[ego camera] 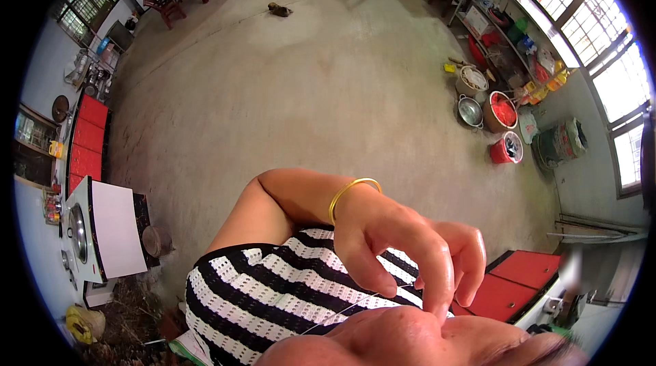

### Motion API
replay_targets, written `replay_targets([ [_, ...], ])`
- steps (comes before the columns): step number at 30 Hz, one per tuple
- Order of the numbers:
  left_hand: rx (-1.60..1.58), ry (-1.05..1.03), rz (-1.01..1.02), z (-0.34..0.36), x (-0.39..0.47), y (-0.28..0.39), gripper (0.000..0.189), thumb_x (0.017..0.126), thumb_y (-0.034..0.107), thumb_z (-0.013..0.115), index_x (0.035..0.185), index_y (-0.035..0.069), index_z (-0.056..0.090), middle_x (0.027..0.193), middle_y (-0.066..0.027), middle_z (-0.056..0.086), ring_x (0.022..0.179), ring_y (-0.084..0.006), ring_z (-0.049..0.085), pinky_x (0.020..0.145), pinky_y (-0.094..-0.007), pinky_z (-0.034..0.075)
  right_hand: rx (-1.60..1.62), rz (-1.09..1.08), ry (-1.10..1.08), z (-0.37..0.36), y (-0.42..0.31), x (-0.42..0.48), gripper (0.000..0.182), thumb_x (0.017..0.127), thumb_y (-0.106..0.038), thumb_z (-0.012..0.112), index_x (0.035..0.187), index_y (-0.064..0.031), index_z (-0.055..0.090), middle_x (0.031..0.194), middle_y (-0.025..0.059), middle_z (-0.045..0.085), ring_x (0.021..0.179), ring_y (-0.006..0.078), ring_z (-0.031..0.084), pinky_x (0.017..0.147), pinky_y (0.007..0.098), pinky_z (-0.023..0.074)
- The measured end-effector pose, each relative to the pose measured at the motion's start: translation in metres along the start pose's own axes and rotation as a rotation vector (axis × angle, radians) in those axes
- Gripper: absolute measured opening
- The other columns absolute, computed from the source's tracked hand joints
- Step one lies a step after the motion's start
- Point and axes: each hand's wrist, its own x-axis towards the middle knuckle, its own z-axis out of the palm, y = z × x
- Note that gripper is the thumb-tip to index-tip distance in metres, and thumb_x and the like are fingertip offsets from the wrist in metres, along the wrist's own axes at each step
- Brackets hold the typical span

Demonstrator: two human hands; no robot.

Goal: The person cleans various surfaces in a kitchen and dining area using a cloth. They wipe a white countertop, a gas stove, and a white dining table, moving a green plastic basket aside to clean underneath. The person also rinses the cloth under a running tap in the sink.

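My left hand (405, 243) reaches across in front of me, its back turned up and a gold bangle (335, 201) around the wrist. The fingers are bent and spread, with the thumb apart from them. One fingertip touches my face at the bottom of the picture. A thin pale line (348, 308), possibly a thread or wire, runs up towards the fingers; whether they touch it cannot be seen. Under the arm is my black-and-white striped knit top (246, 284). My right hand is out of view.
A white-sided stove counter (115, 233) stands left, beyond it red cabinets (87, 135). Right are a red bucket (499, 153), a metal pot (470, 111) and a loaded shelf rack (492, 33). A small animal (280, 9) lies on the concrete floor (287, 99). Red cupboards (507, 284) are lower right.
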Motion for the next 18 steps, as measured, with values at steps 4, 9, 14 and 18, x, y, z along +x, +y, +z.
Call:
replay_targets([
  [4,-0.039,-0.008,0.006,-0.006,-0.004,-0.004,0.032,0.075,0.000,0.053,0.102,0.013,0.064,0.116,-0.0194,0.042,0.094,-0.0229,0.046,0.069,-0.0275,0.042,0.082,0.062,0.043,-0.033,0.020,-0.008,0.025,0.080,-0.005,0.048,0.101,0.0044,0.058,0.090,0.0115,0.062,0.081,0.0202,0.060,0.073,0.0320,0.0499],
  [9,0.214,0.173,-0.112,-0.019,-0.017,0.016,0.024,0.081,0.012,0.059,0.102,0.001,0.054,0.109,-0.0165,0.045,0.090,-0.0215,0.049,0.079,-0.0305,0.043,0.474,0.305,-0.096,0.009,-0.079,-0.055,0.030,0.084,-0.017,0.045,0.105,0.0004,0.058,0.095,0.0121,0.063,0.086,0.0252,0.061,0.076,0.0376,0.0511],
  [14,0.444,0.952,-0.307,-0.063,-0.095,0.016,0.025,0.080,0.004,0.055,0.105,0.004,0.051,0.100,-0.0050,0.052,0.081,-0.0099,0.050,0.072,-0.0223,0.042,0.644,0.197,0.017,0.069,-0.147,-0.017,0.036,0.088,-0.040,0.042,0.099,-0.0108,0.060,0.092,0.0073,0.065,0.079,0.0273,0.063,0.062,0.0380,0.0524],
  [18,0.324,1.609,-0.202,-0.088,-0.189,0.027,0.024,0.081,0.002,0.049,0.104,0.005,0.053,0.093,-0.0047,0.057,0.078,-0.0110,0.053,0.066,-0.0231,0.044,0.621,0.272,-0.279,0.156,-0.200,0.053,0.027,0.086,-0.033,0.052,0.099,-0.0110,0.059,0.091,0.0064,0.064,0.075,0.0254,0.062,0.063,0.0359,0.0516],
])
